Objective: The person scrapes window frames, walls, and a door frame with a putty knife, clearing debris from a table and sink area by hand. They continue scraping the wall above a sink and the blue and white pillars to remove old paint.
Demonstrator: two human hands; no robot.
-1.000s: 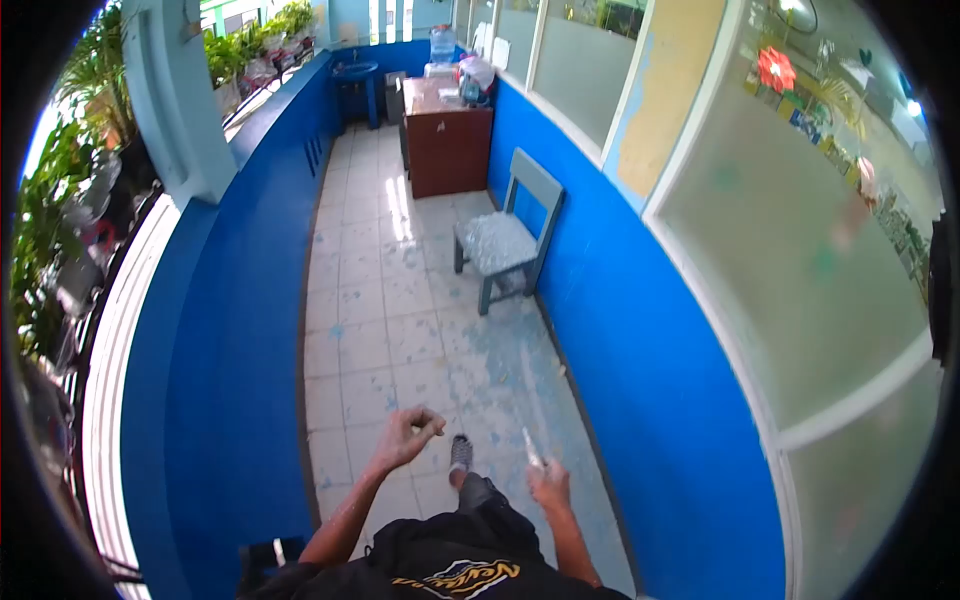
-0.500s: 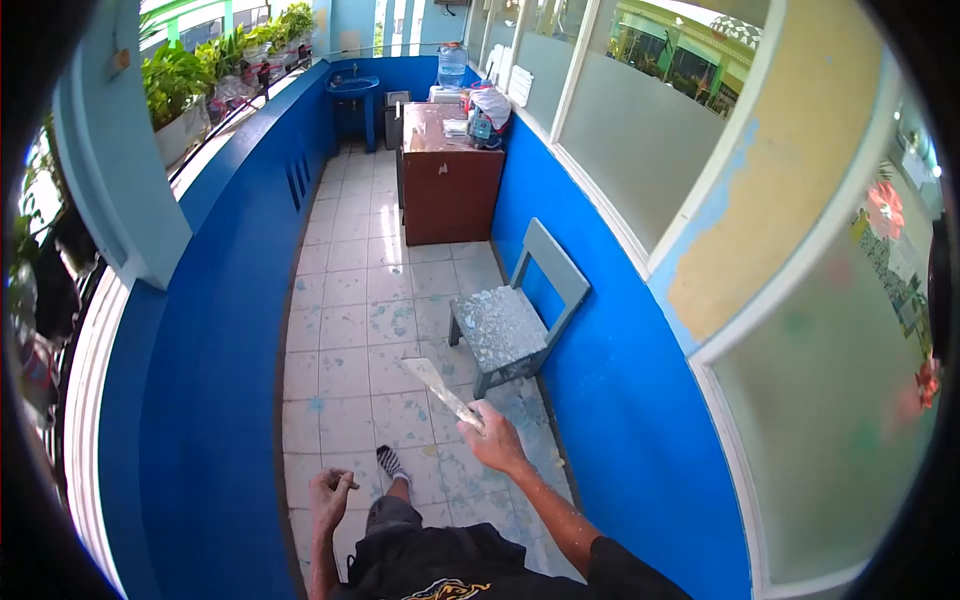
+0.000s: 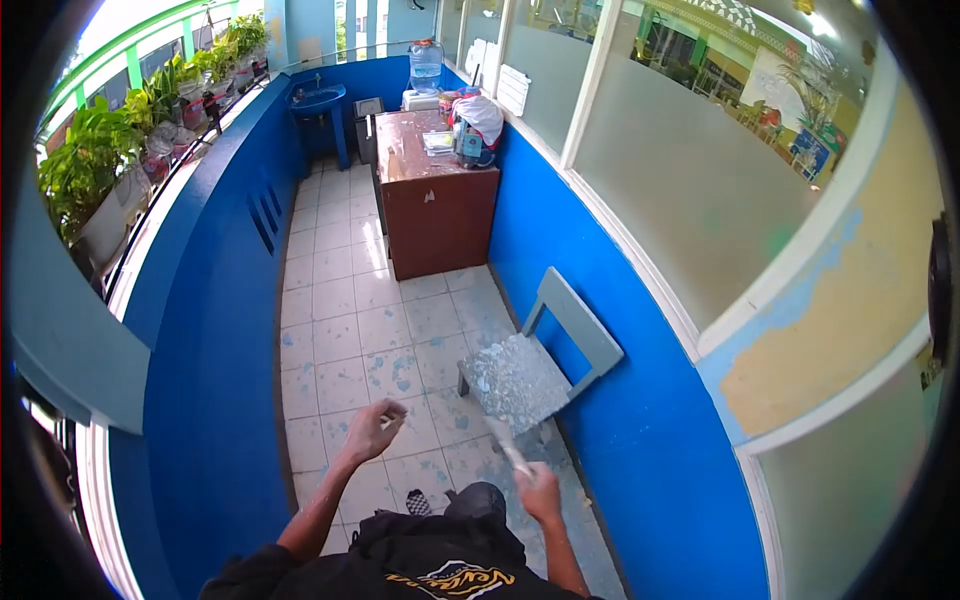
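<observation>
The tiled floor (image 3: 340, 385) is running beneath a brown desk (image 3: 440, 228) and, nearer, a grey chair (image 3: 582, 322). A black shirt (image 3: 450, 545) is showing lettering (image 3: 465, 579) that seems to start "Nev". The left hand (image 3: 372, 432) is hovering over the floor, fingers half curled, holding nothing visible. The right hand (image 3: 540, 491) is clasping a scraper (image 3: 509, 446) by its handle; its long axis is slanting forward and left, the blade pointing toward the chair's seat, near its edge.

The left grip (image 3: 375, 431) hovers out front (loosely curled), the right grip (image 3: 540, 490) closed.
</observation>
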